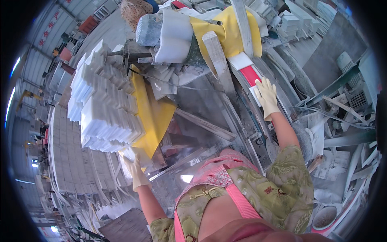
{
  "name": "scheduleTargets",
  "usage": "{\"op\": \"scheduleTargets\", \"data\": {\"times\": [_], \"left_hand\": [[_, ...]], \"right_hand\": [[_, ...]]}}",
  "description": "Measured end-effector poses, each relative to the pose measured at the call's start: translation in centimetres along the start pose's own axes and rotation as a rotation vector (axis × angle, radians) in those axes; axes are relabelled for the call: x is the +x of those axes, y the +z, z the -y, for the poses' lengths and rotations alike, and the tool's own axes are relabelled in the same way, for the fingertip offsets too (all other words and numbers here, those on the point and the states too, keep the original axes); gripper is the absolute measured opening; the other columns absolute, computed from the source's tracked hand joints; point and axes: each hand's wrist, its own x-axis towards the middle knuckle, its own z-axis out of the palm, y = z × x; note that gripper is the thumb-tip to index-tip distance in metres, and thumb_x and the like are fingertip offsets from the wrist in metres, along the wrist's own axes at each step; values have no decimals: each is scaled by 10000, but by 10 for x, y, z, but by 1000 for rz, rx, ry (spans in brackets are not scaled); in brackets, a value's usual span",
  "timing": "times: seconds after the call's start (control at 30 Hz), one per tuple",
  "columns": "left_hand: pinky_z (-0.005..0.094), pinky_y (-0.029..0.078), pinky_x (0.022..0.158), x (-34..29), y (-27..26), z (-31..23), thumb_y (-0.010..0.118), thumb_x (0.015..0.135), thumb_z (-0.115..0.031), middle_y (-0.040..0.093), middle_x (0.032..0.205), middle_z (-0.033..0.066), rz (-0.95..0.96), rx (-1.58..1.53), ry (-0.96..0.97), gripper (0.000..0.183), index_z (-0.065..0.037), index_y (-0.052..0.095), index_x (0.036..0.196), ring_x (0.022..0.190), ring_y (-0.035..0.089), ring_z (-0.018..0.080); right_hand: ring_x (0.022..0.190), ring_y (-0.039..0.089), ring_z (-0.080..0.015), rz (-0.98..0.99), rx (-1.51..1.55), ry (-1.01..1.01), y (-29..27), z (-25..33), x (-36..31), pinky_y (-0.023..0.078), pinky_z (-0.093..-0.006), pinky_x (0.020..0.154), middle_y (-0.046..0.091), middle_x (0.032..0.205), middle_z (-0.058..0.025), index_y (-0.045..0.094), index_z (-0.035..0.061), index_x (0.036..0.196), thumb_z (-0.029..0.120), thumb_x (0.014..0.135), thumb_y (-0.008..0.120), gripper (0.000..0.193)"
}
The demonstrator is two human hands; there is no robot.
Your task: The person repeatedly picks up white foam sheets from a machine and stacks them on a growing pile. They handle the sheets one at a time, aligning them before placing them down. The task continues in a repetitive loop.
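On my head-cam feed the near white tile (254,95) lies on the narrow track on the person's R, partly covered by the R hand (266,97); looks like contact. Far white tile (240,60) sits further up the same track, w/ a red strip (250,75) showing btwn the 2. R hand is palm-down, fingers fanned wide and pointing up-track, not wrapped round anything I can see. R forearm (285,131) runs out of the olive sleeve (288,165), reaching fwd and slanting a bit L. L hand (134,171) is well apart, low on the opp side, at the bottom end of the white slab stack (109,105). Its fingers are up by a pale slab (136,153) near the stack's lower edge; can't tell if it's gripping or only touching, glare + angle hide the fingertips. L forearm (150,203) angles up and L from its sleeve. Both hands in cream gloves. Stack has several rows, slabs packed tight, edges uneven; yellow sheet (149,121) runs just beside it, R side. Yellow cover (201,30) drapes over equip near the track's far end, w/ 2 pale boards there, 1 of them the shorter board (217,54).
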Motion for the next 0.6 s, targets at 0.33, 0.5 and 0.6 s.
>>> {"op": "scheduleTargets", "data": {"times": [0.33,0.5,0.6], "left_hand": [[404,376,1141,1,4,1,840,777,-248,403,1515,261,-69,61,19,1021,78,259,1552,1364,461,351],[400,384,1132,-9,7,-10,831,787,-240,417,1506,262,-62,11,85,1005,80,260,1550,1360,469,352],[396,386,1129,-3,6,-6,826,785,-260,422,1504,259,-78,92,66,1011,74,260,1552,1362,470,347]], "right_hand": [[1438,367,-300,39,41,-121,-24,12,-21,206,-680,1163,479,1485,-129,563,187,1404,278,1013,510,405],[1436,383,-298,72,73,-195,-48,5,-29,252,-579,1189,474,1501,-139,560,167,1401,265,995,524,419],[1438,385,-300,222,158,-234,-82,-6,-32,270,-492,1203,466,1515,-136,531,140,1425,259,952,590,491]]}}
